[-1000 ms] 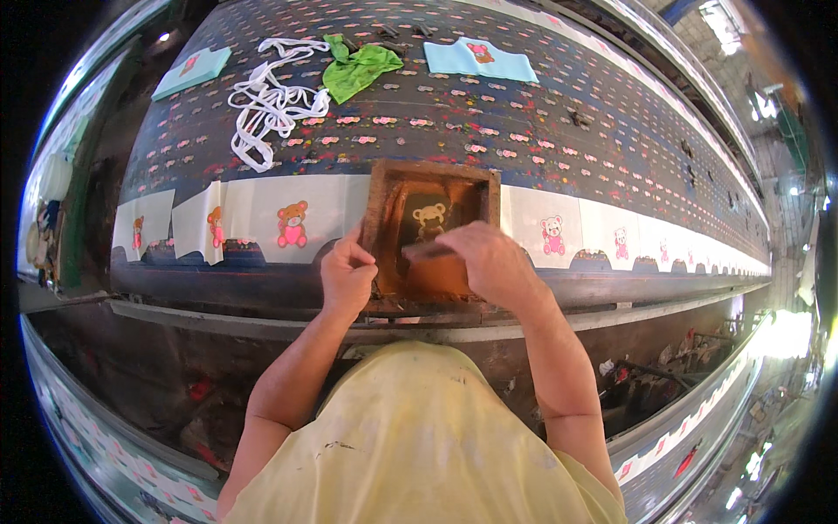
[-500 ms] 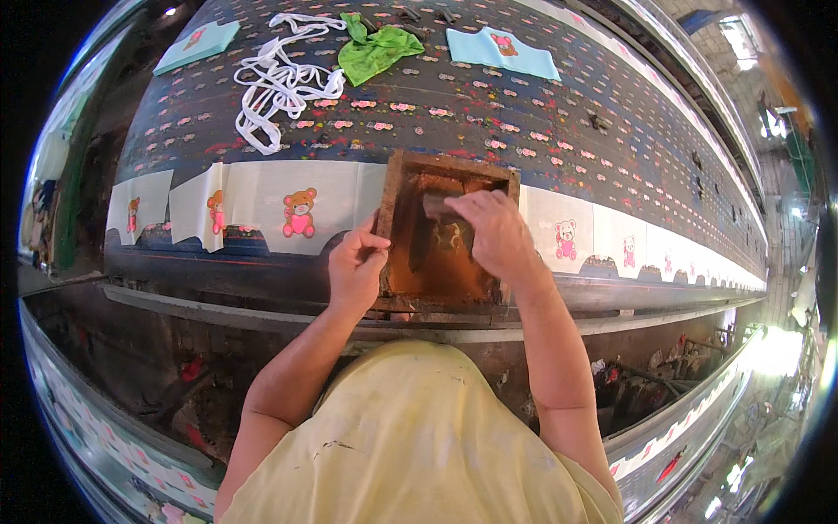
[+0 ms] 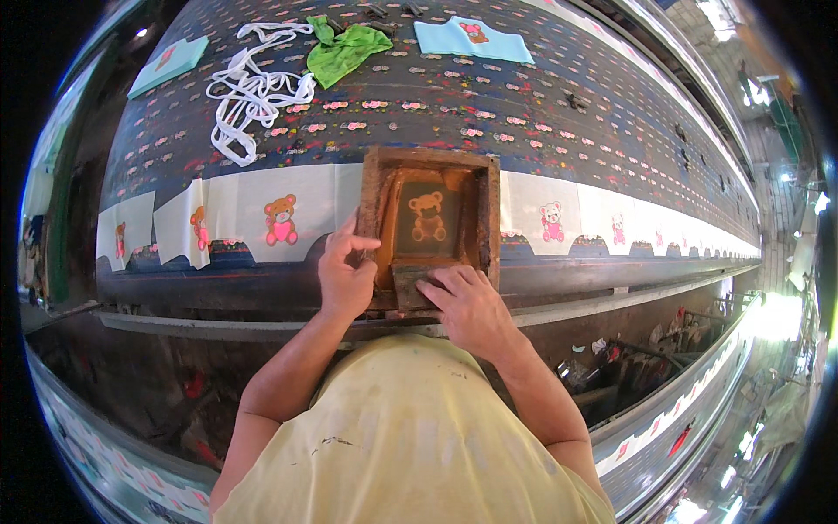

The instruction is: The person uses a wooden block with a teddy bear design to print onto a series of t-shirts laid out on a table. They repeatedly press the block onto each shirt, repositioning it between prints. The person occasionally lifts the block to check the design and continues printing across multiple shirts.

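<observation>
Wooden frame [image 3: 493,210] sits between panels [image 3: 281,240] — green cloth [image 3: 347,54] beyond.

One left hand [image 3: 347,272], one right hand [image 3: 476,307], one wooden screen-printing frame [image 3: 493,218], one bear stencil [image 3: 427,218] and one squeegee [image 3: 408,286] are counted. Three brown bear prints [image 3: 281,222] and at least four paler bear prints [image 3: 552,224] are seen; farther ones are too small to be counted. One green cloth [image 3: 345,54], one tangle of white cord [image 3: 234,94] and two bear-printed light-blue pieces [image 3: 502,45] are shown, though whether one is stacked cannot be told.
</observation>
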Motion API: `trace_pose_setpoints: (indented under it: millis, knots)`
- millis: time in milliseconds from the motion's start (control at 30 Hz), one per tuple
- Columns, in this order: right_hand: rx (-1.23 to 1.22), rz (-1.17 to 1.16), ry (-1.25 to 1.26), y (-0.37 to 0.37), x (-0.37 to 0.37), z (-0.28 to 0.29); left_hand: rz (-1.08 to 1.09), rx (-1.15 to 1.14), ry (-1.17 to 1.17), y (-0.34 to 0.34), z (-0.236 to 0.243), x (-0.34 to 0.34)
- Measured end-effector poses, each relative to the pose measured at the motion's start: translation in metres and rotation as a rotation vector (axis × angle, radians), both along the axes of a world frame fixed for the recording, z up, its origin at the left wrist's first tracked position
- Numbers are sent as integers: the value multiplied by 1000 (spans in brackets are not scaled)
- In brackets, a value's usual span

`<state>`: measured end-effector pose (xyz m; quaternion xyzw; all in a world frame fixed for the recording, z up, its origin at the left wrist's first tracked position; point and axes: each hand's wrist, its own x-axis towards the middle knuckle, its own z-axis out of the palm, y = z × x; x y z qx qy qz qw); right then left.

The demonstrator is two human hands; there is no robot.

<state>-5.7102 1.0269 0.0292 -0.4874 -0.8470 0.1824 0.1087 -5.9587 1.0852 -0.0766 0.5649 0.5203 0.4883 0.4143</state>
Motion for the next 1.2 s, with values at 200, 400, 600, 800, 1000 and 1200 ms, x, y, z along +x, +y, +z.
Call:
trace_pose_setpoints:
  millis: [200,400,600,800,1000,1200]
  knots:
    - [120,-57,-35,6,10,4,2,185,-16,-7,7,-2]
    - [251,-141,-272,43,4,-2,1,283,-10,-9,16,-1]
    - [249,-97,-316,71,-2,-8,-7,291,-27,-9,15,-1]
    - [281,-205,-65,39,28,-3,22,275,47,-8,6,-3]
    - [73,-622,334,-36,58,-22,37,247,47,-8,9,1]
    - [-242,-708,764,-63,107,-35,7,244,7,-6,17,46]
